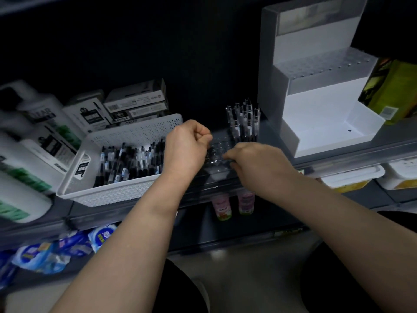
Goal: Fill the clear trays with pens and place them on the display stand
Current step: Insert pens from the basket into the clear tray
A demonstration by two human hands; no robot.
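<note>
On the dark shelf point(282, 175) in front of the person, a clear tray point(220, 147) with rows of small holes lies between a white perforated basket point(101, 195) and a white stepped display stand point(316, 114). A cluster of clear-bodied pens point(244, 122) with black caps stands upright in the far right part of the tray, while the holes nearer the person show no pens. The left hand point(187, 147) hovers over the tray's left end with its fingers curled into the palm; a few dark streaks show just under the knuckles, but whether the fingers are clamped on pens cannot be told. The right hand point(255, 161) is at the tray's near right side, its fingers bent downward with the tips at the tray's top; whether they pinch anything there is hidden. The basket, just left of the left hand, holds a loose heap of black-and-clear pens point(130, 161) lying at a slant. Behind it sit stacked grey and white boxes point(135, 102), and white bottles point(38, 141) with green and black labels stand further left. The stand's upper step carries a clear tray with holes point(325, 62), and its lower steps are bare white. Two pink-labelled bottles point(234, 205) stand on the shelf below.
</note>
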